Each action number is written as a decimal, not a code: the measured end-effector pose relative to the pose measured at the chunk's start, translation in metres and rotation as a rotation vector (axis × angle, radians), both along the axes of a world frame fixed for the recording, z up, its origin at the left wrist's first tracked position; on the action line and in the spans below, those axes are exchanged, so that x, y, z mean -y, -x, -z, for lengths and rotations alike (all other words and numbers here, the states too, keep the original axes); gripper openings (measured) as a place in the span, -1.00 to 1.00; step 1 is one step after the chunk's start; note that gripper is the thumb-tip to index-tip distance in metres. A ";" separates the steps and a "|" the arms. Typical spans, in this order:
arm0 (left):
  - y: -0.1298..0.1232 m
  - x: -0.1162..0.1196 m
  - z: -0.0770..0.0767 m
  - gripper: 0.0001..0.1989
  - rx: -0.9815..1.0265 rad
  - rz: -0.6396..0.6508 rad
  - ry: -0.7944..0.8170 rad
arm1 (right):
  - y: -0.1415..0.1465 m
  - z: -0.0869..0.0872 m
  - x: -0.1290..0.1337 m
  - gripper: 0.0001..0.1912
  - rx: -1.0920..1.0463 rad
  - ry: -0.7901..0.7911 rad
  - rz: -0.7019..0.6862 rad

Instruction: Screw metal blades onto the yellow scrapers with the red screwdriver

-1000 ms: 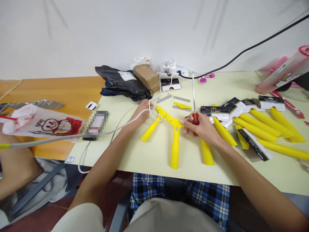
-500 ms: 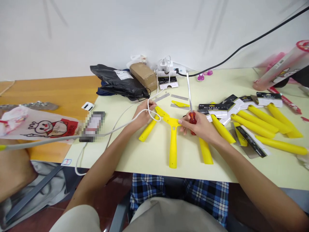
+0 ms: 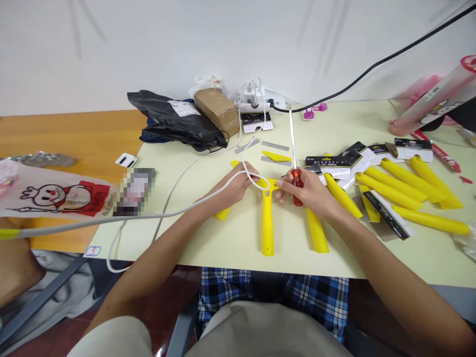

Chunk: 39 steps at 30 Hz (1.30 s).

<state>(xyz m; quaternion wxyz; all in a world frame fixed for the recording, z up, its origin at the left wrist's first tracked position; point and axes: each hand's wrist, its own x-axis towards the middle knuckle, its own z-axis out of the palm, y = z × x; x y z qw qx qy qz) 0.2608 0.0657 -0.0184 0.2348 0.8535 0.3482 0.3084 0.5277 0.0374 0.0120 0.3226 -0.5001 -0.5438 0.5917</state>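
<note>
A red-handled screwdriver (image 3: pixel 297 187) is held in my right hand (image 3: pixel 311 192), its metal shaft pointing up and away toward the wall. The thumb of that hand touches the right end of a T-shaped yellow scraper (image 3: pixel 267 225), which lies with its handle toward me. Over the left part of the scraper's head, my left hand (image 3: pixel 238 187) has its fingers closed; whether a small part sits between them is hidden. A white cable (image 3: pixel 223 186) loops across the left hand and scraper. Beyond lie a yellow clamp piece (image 3: pixel 276 156) and thin metal blades (image 3: pixel 275 146).
Several yellow handles (image 3: pixel 403 177) and black-and-white cards (image 3: pixel 329 161) lie at the right. A black plastic bag (image 3: pixel 174 121), a cardboard box (image 3: pixel 217 110) and a power strip (image 3: pixel 256 106) stand by the wall. At left are a blurred phone (image 3: pixel 134 191) and a printed bag (image 3: pixel 63 192).
My left hand has moved right along the scraper's head, from its left end toward the middle. My right hand still holds the screwdriver in about the same place. The view has shifted slightly.
</note>
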 end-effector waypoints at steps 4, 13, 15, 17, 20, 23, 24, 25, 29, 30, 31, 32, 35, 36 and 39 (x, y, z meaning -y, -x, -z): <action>0.001 0.003 -0.001 -0.77 -0.056 0.014 -0.027 | -0.001 0.001 -0.001 -0.49 -0.038 0.018 0.008; 0.005 0.006 0.001 -0.79 -0.053 0.027 -0.027 | -0.002 0.004 -0.005 -0.51 -0.093 0.085 0.060; 0.005 0.007 0.000 -0.79 -0.051 0.021 -0.022 | -0.001 0.004 -0.006 -0.49 -0.115 0.115 0.086; 0.005 0.008 -0.001 -0.80 -0.041 0.016 0.006 | -0.001 0.004 -0.007 -0.46 -0.133 0.133 0.102; 0.004 0.008 -0.001 -0.83 -0.018 0.002 0.076 | 0.000 0.004 -0.007 -0.44 -0.160 0.142 0.098; 0.003 0.008 -0.004 -0.83 -0.017 -0.031 0.149 | -0.001 0.005 -0.007 -0.44 -0.189 0.159 0.100; 0.003 0.009 -0.006 -0.83 -0.017 -0.041 0.155 | -0.001 0.005 -0.007 -0.44 -0.195 0.166 0.100; 0.003 0.009 -0.008 -0.82 -0.019 -0.043 0.149 | -0.002 0.006 -0.007 -0.44 -0.198 0.171 0.098; 0.002 0.012 -0.013 -0.80 -0.027 -0.029 0.083 | -0.002 0.005 -0.007 -0.43 -0.181 0.186 0.095; 0.002 0.012 -0.013 -0.80 -0.024 -0.030 0.074 | -0.002 0.005 -0.007 -0.44 -0.173 0.191 0.098; 0.003 0.011 -0.012 -0.79 -0.015 -0.041 0.067 | -0.002 0.004 -0.007 -0.44 -0.168 0.193 0.103; 0.003 0.011 -0.011 -0.78 -0.003 -0.057 0.058 | -0.002 0.004 -0.007 -0.45 -0.164 0.190 0.106; 0.004 0.008 -0.005 -0.75 0.021 -0.093 -0.008 | -0.002 0.006 -0.007 -0.49 -0.181 0.162 0.089; 0.003 0.007 -0.003 -0.75 0.030 -0.095 -0.036 | -0.002 0.007 -0.006 -0.49 -0.185 0.154 0.078; -0.001 0.007 0.000 -0.76 0.079 -0.093 -0.079 | 0.000 0.008 -0.005 -0.53 -0.164 0.143 0.041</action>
